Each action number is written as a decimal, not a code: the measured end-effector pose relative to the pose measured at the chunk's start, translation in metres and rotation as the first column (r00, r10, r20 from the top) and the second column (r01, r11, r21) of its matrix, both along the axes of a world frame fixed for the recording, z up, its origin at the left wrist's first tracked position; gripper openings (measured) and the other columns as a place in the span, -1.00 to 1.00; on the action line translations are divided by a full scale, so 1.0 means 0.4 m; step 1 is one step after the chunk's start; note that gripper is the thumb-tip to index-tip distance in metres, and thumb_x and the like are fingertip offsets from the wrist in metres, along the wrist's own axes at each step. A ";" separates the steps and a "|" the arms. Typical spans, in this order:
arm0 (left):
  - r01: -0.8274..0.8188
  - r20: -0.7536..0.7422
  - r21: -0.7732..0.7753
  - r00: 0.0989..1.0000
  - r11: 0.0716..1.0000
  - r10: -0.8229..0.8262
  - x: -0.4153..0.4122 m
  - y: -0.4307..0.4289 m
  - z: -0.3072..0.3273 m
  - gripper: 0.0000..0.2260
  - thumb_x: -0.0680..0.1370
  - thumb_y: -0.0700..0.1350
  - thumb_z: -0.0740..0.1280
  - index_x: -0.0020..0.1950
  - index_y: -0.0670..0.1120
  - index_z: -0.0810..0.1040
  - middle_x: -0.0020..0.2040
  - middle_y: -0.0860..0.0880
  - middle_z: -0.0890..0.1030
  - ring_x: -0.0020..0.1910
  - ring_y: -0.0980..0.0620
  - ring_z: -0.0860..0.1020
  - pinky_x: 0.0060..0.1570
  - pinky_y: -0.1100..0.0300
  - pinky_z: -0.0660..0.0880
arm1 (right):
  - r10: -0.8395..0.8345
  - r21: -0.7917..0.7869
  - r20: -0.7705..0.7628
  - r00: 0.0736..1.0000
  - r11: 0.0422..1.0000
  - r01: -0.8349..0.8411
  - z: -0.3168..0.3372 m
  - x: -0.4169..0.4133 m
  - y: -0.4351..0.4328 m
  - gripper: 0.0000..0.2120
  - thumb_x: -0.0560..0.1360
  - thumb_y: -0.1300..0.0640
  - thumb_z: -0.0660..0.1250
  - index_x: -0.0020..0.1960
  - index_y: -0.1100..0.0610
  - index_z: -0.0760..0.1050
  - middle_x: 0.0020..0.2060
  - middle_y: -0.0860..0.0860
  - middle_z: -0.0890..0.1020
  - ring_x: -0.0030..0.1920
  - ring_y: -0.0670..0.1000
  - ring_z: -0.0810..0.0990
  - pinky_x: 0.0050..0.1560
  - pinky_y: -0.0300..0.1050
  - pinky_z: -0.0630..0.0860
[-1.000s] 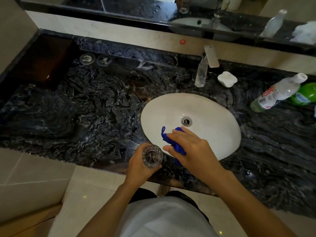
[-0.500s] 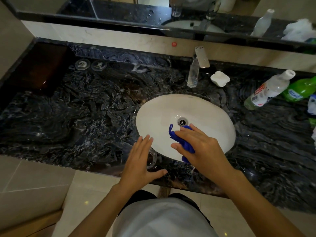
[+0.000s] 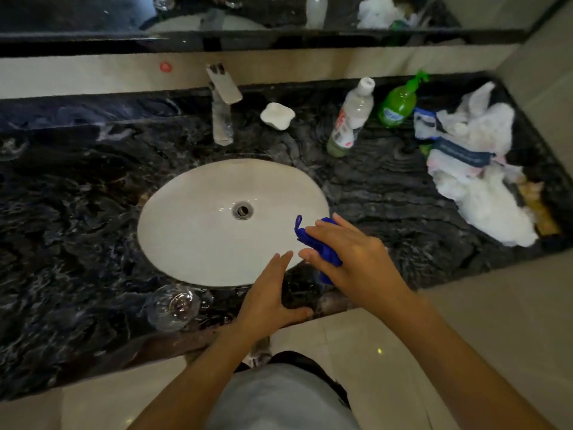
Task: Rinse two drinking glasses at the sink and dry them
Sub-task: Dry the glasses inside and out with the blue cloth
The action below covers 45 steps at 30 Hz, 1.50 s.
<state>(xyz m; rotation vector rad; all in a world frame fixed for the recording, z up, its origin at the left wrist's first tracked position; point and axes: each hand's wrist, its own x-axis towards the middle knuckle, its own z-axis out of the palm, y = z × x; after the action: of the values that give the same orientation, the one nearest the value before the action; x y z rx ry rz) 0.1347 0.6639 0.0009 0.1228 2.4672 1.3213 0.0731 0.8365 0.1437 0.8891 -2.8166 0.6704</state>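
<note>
Fingers (image 3: 280,263) of left hand (image 3: 273,296): straight, holding nothing | right hand (image 3: 353,259): curled around blue cloth (image 3: 324,252), over near-right basin edge | drinking glass (image 3: 173,305): on dark counter (image 3: 77,243), near-left of sink basin (image 3: 192,243), apart from left hand

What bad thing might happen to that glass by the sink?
The glass sits near the front edge of the counter, beside the open left hand; a careless bump might knock it onto the floor. The right hand grips the blue cloth, so only one hand is free to catch it.
</note>
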 end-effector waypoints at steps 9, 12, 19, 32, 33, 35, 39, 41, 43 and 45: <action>-0.137 0.033 0.190 0.990 0.972 0.133 -0.015 0.068 -0.008 -0.35 0.30 0.03 0.64 0.31 0.18 0.43 0.19 0.20 0.62 0.17 0.24 0.59 0.16 0.10 0.58 | -0.107 -0.034 0.022 0.994 0.994 0.108 -0.032 0.061 0.060 -0.58 0.57 -0.09 0.30 0.21 0.22 0.63 0.08 0.10 0.73 0.18 0.04 0.67 0.43 -0.03 0.42; -0.169 0.020 0.234 0.985 0.957 0.169 -0.014 0.066 0.009 -0.39 0.30 0.02 0.65 0.26 0.26 0.45 0.14 0.23 0.64 0.11 0.23 0.62 0.10 0.16 0.59 | -0.094 -0.044 0.052 0.994 0.994 0.096 -0.037 0.074 0.054 -0.57 0.57 -0.10 0.31 0.23 0.21 0.63 0.10 0.08 0.72 0.20 0.01 0.65 0.44 -0.07 0.40; -0.303 -0.019 0.419 0.940 0.856 0.341 -0.030 0.026 0.110 -0.64 0.46 0.05 0.42 0.25 0.13 0.52 0.12 0.16 0.66 0.11 0.11 0.64 0.06 0.22 0.58 | 0.034 -0.089 0.040 0.999 0.996 -0.030 -0.058 0.090 -0.038 -0.57 0.52 -0.09 0.35 0.19 0.22 0.64 0.09 0.09 0.73 0.16 0.01 0.66 0.40 -0.03 0.46; -0.224 -0.626 0.239 0.708 0.945 0.326 -0.069 -0.095 0.178 -0.57 0.51 -0.10 0.38 0.37 -0.08 0.47 0.31 -0.01 0.53 0.34 0.06 0.46 0.27 0.10 0.49 | 0.066 0.073 0.124 0.990 0.995 -0.075 0.001 0.046 -0.188 -0.64 0.46 -0.10 0.51 0.01 0.21 0.65 -0.14 0.07 0.71 -0.10 0.06 0.67 -0.01 -0.08 0.60; -0.221 -0.655 0.227 0.686 0.948 0.317 -0.074 -0.104 0.180 -0.59 0.52 -0.11 0.38 0.36 -0.13 0.49 0.31 -0.05 0.54 0.34 0.06 0.46 0.26 0.05 0.51 | 0.062 0.053 0.142 0.988 0.996 -0.071 0.010 0.045 -0.198 -0.63 0.48 -0.10 0.49 0.04 0.22 0.65 -0.14 0.07 0.71 -0.10 0.06 0.67 -0.01 -0.07 0.60; -0.238 -0.700 0.205 0.642 0.949 0.312 -0.078 -0.120 0.191 -0.64 0.60 -0.06 0.35 0.34 -0.20 0.52 0.30 -0.07 0.54 0.32 0.01 0.47 0.24 0.02 0.52 | 0.077 -0.004 0.188 0.979 0.997 -0.078 0.027 0.042 -0.210 -0.59 0.54 -0.16 0.38 0.08 0.19 0.65 -0.12 0.05 0.71 -0.09 0.01 0.66 0.01 -0.10 0.62; -0.253 -0.683 0.205 0.655 0.946 0.323 -0.077 -0.133 0.239 -0.61 0.57 -0.05 0.39 0.38 -0.08 0.46 0.30 -0.06 0.51 0.26 -0.08 0.53 0.13 0.18 0.56 | 0.173 -0.055 0.260 0.950 0.985 -0.165 0.062 0.016 -0.197 -0.51 0.61 -0.22 0.08 0.07 0.10 0.62 -0.13 -0.05 0.68 -0.13 -0.08 0.61 -0.05 -0.13 0.55; -0.148 -0.556 0.246 0.788 0.958 0.265 -0.076 -0.155 0.267 -0.44 0.46 -0.16 0.50 0.44 -0.02 0.43 0.38 -0.06 0.49 0.33 -0.07 0.51 0.17 0.10 0.57 | 0.237 -0.039 0.189 0.953 0.971 -0.234 0.072 0.007 -0.182 -0.57 0.63 -0.14 0.13 0.02 0.14 0.63 -0.13 -0.01 0.69 -0.12 -0.03 0.63 -0.06 -0.11 0.55; -0.026 -0.236 0.440 0.961 0.898 0.143 -0.071 -0.201 0.298 -0.21 0.39 -0.26 0.60 0.54 -0.01 0.34 0.47 -0.04 0.45 0.43 -0.11 0.47 0.31 -0.07 0.53 | 0.295 0.005 0.141 0.945 0.954 -0.298 0.078 -0.006 -0.163 -0.65 0.64 -0.06 0.21 0.01 0.17 0.63 -0.11 0.01 0.70 -0.07 0.02 0.64 -0.01 -0.08 0.56; -0.091 0.116 0.743 0.993 0.663 0.007 -0.067 -0.240 0.323 -0.14 0.41 -0.21 0.59 0.60 0.06 0.24 0.51 -0.08 0.42 0.42 -0.18 0.48 0.26 -0.24 0.53 | 0.375 0.034 0.117 0.920 0.924 -0.381 0.084 -0.018 -0.148 -0.75 0.61 0.00 0.32 0.05 0.18 0.63 -0.04 0.02 0.71 -0.01 0.03 0.66 0.09 -0.04 0.58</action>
<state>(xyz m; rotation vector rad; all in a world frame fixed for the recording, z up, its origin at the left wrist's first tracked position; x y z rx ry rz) 0.1079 0.5678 0.1300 0.1748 1.6839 2.2341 0.0659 0.7774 0.1774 1.4748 -2.7900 0.7034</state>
